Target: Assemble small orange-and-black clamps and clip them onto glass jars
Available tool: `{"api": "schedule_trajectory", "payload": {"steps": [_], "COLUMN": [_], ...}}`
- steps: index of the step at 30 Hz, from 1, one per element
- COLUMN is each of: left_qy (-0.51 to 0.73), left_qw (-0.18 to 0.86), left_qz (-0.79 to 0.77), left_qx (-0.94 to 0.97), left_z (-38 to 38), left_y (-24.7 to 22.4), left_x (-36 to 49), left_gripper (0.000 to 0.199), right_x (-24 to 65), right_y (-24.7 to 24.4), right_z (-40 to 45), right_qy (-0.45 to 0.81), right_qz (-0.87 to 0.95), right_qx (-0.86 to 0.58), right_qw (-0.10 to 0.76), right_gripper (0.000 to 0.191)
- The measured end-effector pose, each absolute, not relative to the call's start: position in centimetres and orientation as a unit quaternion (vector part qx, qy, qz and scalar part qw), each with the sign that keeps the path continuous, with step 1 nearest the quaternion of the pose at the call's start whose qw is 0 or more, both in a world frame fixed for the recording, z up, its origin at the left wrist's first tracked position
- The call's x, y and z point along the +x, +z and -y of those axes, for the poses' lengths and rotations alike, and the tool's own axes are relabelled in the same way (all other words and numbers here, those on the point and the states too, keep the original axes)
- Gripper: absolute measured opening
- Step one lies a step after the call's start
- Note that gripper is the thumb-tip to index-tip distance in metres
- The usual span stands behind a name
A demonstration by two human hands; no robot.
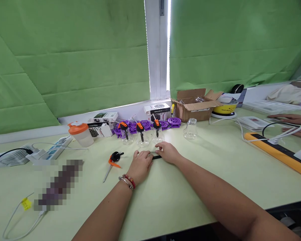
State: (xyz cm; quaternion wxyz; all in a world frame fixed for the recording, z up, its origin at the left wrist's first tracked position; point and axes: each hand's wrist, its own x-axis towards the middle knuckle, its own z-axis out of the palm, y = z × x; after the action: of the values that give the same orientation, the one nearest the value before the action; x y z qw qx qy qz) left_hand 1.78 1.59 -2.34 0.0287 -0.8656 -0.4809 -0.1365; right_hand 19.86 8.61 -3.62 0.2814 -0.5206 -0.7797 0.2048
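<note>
My left hand and my right hand meet low over the table, fingers closed at either end of a small coil spring. Just below the spring, touching or close to both hands, is a short black rod-shaped part; whether it is held or lying on the table I cannot tell. A loose black-and-orange dispenser head with a metal tube rests left of my left hand. Beyond my hands stand three clear glass bottles fitted with similar heads. A clear glass bottle without a head stands to their right.
Purple plastic parts, printed boxes and an open cardboard box line the back. An orange-lidded shaker cup and power strip are left. Right are an orange power strip, cables and another person's hands.
</note>
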Motion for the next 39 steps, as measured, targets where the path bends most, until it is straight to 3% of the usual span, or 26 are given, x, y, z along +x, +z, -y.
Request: {"api": "schedule_trajectory", "payload": {"steps": [6, 39], "left_qy": [-0.134, -0.135], "left_qw": [0.038, 0.022], "left_qz": [0.497, 0.432], "left_qx": [-0.857, -0.891], "left_z": [-1.6, -1.7], "left_y": [-2.4, -2.3], "left_x": [1.8, 2.1], "left_gripper": [0.027, 0.03], "right_x": [19.8, 19.4], "right_y": [-4.0, -5.5], "right_z": [-9.3, -10.0], "right_qy": [0.232, 0.329], "right_qz": [0.779, 0.729], "right_qx": [-0.514, -0.5], "right_qw": [0.276, 0.332], "right_gripper": [0.01, 0.011]}}
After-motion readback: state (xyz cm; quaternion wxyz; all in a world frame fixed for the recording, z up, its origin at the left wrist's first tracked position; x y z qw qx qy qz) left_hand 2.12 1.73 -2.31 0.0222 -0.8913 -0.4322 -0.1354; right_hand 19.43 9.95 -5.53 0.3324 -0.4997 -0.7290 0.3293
